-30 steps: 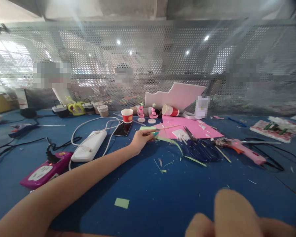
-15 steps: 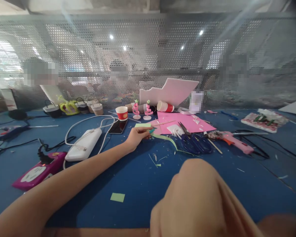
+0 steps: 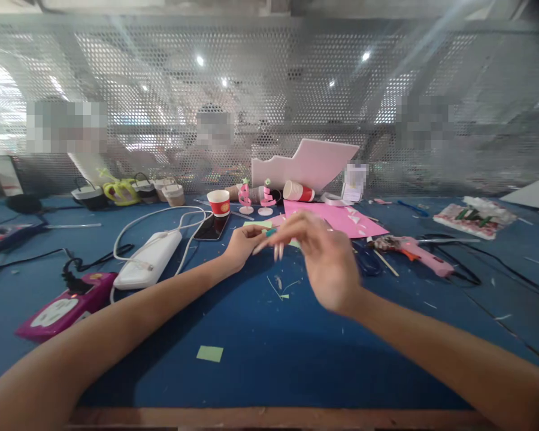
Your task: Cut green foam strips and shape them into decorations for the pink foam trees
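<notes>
My left hand [image 3: 241,246] is closed in a pinch around a small teal piece [image 3: 270,232] above the middle of the blue table. Reaching in from the right, my right hand [image 3: 327,260] is blurred, with its fingers stretched out and apart close to the teal piece. Whether those fingertips touch it I cannot tell. A pale green paper sheet [image 3: 264,224] lies just behind my left hand. Scissors with dark blue handles [image 3: 368,261] are partly hidden by my right hand. A small green paper rectangle [image 3: 209,354] lies nearer to me.
Pink paper [image 3: 341,218] and a pink glue gun [image 3: 424,254] lie to the right. At left are a white power bank [image 3: 149,263], a purple power strip [image 3: 67,306] and a phone [image 3: 212,227]. A red paper cup [image 3: 218,203] and two pink spiral ornaments [image 3: 266,200] stand behind.
My right hand has swung from the near foreground up toward my left hand, its fingers now stretched out. My left hand has kept its pinch and barely moved. The view has shifted slightly.
</notes>
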Tool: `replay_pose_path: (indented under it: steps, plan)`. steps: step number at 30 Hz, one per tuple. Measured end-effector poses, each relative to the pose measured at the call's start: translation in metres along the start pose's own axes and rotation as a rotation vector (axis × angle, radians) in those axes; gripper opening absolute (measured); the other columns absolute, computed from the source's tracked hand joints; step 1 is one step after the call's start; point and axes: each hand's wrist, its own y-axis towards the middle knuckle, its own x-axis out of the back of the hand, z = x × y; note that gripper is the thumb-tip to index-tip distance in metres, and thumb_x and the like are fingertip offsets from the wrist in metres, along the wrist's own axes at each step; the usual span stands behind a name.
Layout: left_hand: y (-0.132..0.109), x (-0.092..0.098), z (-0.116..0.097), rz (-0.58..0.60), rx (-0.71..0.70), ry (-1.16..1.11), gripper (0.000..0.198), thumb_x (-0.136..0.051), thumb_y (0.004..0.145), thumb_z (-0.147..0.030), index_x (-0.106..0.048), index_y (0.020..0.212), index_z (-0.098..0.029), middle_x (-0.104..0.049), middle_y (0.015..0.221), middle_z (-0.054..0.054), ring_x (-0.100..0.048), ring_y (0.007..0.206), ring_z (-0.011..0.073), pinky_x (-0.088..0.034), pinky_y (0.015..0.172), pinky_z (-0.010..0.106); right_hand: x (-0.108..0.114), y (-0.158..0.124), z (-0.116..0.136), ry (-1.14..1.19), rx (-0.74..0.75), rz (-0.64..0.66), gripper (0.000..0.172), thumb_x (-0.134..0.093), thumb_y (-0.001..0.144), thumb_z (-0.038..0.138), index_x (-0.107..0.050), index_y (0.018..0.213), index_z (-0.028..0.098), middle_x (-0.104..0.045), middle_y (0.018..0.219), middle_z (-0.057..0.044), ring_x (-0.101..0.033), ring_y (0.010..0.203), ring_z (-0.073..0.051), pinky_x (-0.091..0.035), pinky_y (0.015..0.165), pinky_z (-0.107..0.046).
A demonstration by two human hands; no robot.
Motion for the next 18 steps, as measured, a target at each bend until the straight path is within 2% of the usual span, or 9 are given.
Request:
replay_pose_path:
  steps: [1,2,4,5,7,9,10,13,18]
  plan:
    - [0.000,0.001,0.000,0.003,-0.009,-0.016,0.028,-0.075,0.064,-0.029,-0.069,0.085,-0.011,-0.065,0.064,-0.001,-0.059,0.059,0.0091,-0.048,0.065,0.023,-0.001,0.004,-0.021,-0.129,-0.032,-0.046,0.042,-0.029,0.092,0.047,-0.064,0.094,0.025,-0.058,0.094,-0.007,-0.057,0.090,-0.021,-0.047,0.085,-0.041]
    - [0.000,0.001,0.000,0.002,-0.012,-0.040,0.027,-0.076,0.062,-0.029,-0.069,0.082,-0.012,-0.066,0.066,0.000,-0.059,0.059,0.0089,-0.048,0.066,0.023,-0.002,0.009,-0.042,-0.273,-0.079,-0.106,0.038,-0.042,0.086,0.053,-0.062,0.096,0.022,-0.057,0.100,-0.009,-0.053,0.098,-0.024,-0.044,0.089,-0.044]
    - [-0.001,0.001,0.000,0.007,0.013,-0.069,0.030,-0.079,0.058,-0.030,-0.069,0.080,-0.012,-0.068,0.068,0.001,-0.059,0.059,0.0091,-0.049,0.066,0.024,-0.001,0.014,-0.082,-0.485,-0.228,-0.155,0.048,-0.054,0.075,0.061,-0.059,0.092,0.017,-0.056,0.098,-0.014,-0.051,0.100,-0.029,-0.039,0.091,-0.050]
    - [-0.001,0.001,-0.001,0.005,0.018,-0.070,0.031,-0.079,0.057,-0.031,-0.069,0.080,-0.012,-0.068,0.069,0.001,-0.059,0.059,0.0091,-0.049,0.066,0.025,0.000,0.014,-0.097,-0.524,-0.305,-0.115,0.049,-0.055,0.074,0.064,-0.057,0.085,0.017,-0.057,0.092,-0.013,-0.053,0.094,-0.029,-0.041,0.086,-0.049]
    - [-0.002,0.000,-0.002,-0.003,0.028,-0.049,0.033,-0.079,0.056,-0.031,-0.070,0.082,-0.013,-0.069,0.070,0.002,-0.059,0.059,0.0094,-0.049,0.065,0.025,0.003,0.010,-0.114,-0.446,-0.424,0.078,0.045,-0.049,0.079,0.063,-0.054,0.073,0.019,-0.059,0.075,-0.008,-0.057,0.072,-0.022,-0.046,0.070,-0.039]
    - [-0.002,0.000,-0.002,-0.010,0.014,-0.011,0.034,-0.078,0.057,-0.031,-0.071,0.086,-0.013,-0.070,0.072,0.003,-0.059,0.060,0.0097,-0.048,0.064,0.024,0.006,0.007,-0.117,-0.274,-0.503,0.213,0.043,-0.045,0.083,0.060,-0.051,0.067,0.020,-0.056,0.060,-0.002,-0.053,0.051,-0.015,-0.042,0.053,-0.030]
    - [-0.002,0.000,-0.002,-0.014,0.003,0.009,0.034,-0.078,0.058,-0.031,-0.071,0.087,-0.014,-0.070,0.073,0.003,-0.059,0.061,0.0098,-0.048,0.063,0.023,0.006,0.006,-0.115,-0.196,-0.525,0.235,0.042,-0.046,0.083,0.058,-0.050,0.067,0.020,-0.054,0.055,0.000,-0.050,0.044,-0.013,-0.039,0.048,-0.027]
    - [-0.002,0.001,-0.002,-0.021,-0.007,0.022,0.033,-0.076,0.061,-0.034,-0.072,0.087,-0.014,-0.071,0.077,0.004,-0.060,0.062,0.0101,-0.048,0.061,0.022,0.005,0.005,-0.108,-0.070,-0.549,0.218,0.037,-0.051,0.082,0.054,-0.053,0.069,0.020,-0.050,0.048,0.003,-0.042,0.036,-0.009,-0.032,0.040,-0.023]
    - [-0.001,0.003,0.000,0.009,0.027,-0.136,0.044,-0.062,0.073,-0.050,-0.069,0.097,-0.013,-0.070,0.080,0.008,-0.064,0.067,0.0137,-0.052,0.066,0.026,0.002,0.004,-0.113,0.022,-0.604,0.176,0.036,-0.053,0.081,0.053,-0.059,0.076,0.018,-0.048,0.047,0.005,-0.035,0.031,-0.006,-0.026,0.035,-0.022]
